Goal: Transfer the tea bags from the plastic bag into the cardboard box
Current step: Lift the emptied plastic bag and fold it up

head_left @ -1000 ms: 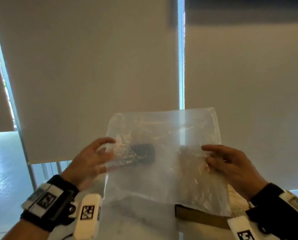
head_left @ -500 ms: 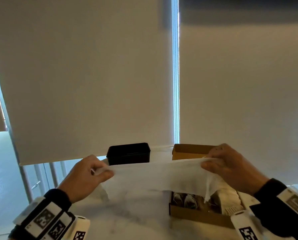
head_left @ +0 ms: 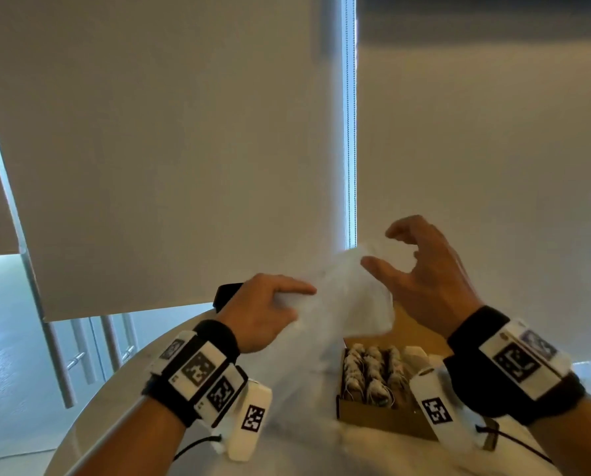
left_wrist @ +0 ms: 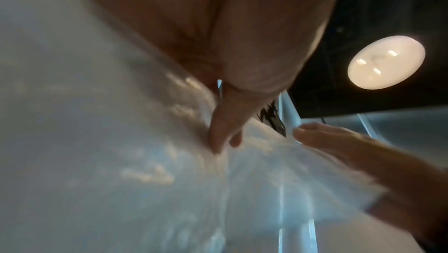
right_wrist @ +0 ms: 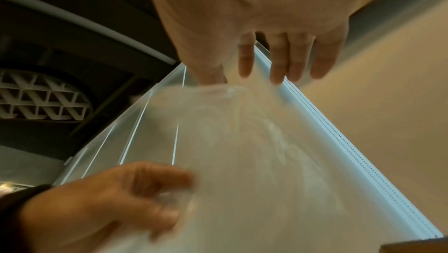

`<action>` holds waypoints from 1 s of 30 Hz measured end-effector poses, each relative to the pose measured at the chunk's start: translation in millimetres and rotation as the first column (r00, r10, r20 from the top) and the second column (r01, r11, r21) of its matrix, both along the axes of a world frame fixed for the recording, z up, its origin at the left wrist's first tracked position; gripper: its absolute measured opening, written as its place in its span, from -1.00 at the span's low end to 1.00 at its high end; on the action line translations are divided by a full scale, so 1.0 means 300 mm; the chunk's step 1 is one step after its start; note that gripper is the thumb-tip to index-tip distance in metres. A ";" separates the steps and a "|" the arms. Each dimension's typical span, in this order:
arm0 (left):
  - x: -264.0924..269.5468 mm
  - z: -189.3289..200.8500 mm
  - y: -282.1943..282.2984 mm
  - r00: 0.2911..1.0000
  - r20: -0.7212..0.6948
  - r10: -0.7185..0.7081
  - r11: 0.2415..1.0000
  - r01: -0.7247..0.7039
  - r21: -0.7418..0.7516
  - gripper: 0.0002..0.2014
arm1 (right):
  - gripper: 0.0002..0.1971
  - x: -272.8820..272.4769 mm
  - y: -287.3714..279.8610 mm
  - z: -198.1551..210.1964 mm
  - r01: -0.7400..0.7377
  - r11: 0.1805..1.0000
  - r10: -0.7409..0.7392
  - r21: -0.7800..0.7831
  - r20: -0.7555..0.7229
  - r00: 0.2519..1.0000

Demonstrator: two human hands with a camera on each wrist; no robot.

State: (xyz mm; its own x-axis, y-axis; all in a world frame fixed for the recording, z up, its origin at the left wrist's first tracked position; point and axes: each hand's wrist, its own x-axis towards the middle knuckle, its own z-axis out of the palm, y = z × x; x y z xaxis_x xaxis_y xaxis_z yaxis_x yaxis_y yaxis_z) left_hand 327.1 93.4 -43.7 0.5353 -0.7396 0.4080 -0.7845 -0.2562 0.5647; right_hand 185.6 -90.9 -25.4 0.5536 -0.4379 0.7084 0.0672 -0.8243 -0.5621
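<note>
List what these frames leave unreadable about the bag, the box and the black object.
- Plastic bag: blurred in every view; any contents indiscernible.
- Cardboard box: head view, right side hidden by the wrist camera, far end by the bag; tea bags uncountable.
- Black object: head view, mostly behind the left hand.

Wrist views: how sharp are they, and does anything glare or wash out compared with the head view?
Left wrist: plastic bag smeared by motion blur, round ceiling lamp blown out. Right wrist: left hand blurred, right hand's fingers sharper. Head: tea bags fairly clear, backlit blinds flat.
</note>
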 end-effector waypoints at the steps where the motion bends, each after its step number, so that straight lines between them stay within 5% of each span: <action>1: 0.007 0.001 0.001 0.998 -0.051 0.031 0.997 -0.034 -0.065 -0.57 | -0.67 -0.010 0.021 -0.018 -0.002 1.000 0.001 0.030 0.023 1.000; 5: 0.000 0.000 0.010 0.944 -0.331 -0.007 0.938 -0.109 -0.329 -0.54 | -0.71 -0.016 0.076 -0.123 -0.240 0.918 0.273 0.315 -0.062 0.960; 9: -0.047 0.004 0.017 0.835 -0.521 -0.174 0.878 -0.109 -0.467 -0.56 | -0.70 0.040 0.107 -0.197 -0.490 0.652 0.566 0.579 0.059 0.822; 13: -0.055 -0.010 0.042 0.736 -0.604 -0.306 0.832 -0.101 -0.545 -0.49 | -0.61 0.081 0.125 -0.200 -0.553 0.462 0.592 0.693 0.223 0.774; 16: -0.051 -0.027 0.057 0.824 -0.532 -0.195 0.867 -0.109 -0.487 -0.50 | -0.65 0.078 0.133 -0.180 -0.600 0.360 0.557 0.714 0.351 0.752; 20: -0.042 -0.052 0.064 0.863 -0.492 -0.113 0.890 -0.133 -0.437 -0.47 | -0.74 0.072 0.145 -0.173 -0.564 0.449 0.552 0.693 0.281 0.785; 24: -0.039 -0.063 0.061 0.867 -0.490 -0.089 0.895 -0.146 -0.422 -0.42 | -0.73 0.067 0.153 -0.183 -0.448 0.688 0.515 0.571 0.052 0.856; 30: -0.030 -0.053 0.111 0.921 -0.377 -0.100 0.984 0.036 -0.174 -0.15 | -0.50 0.068 0.107 -0.171 -0.367 0.743 0.533 0.560 -0.163 0.830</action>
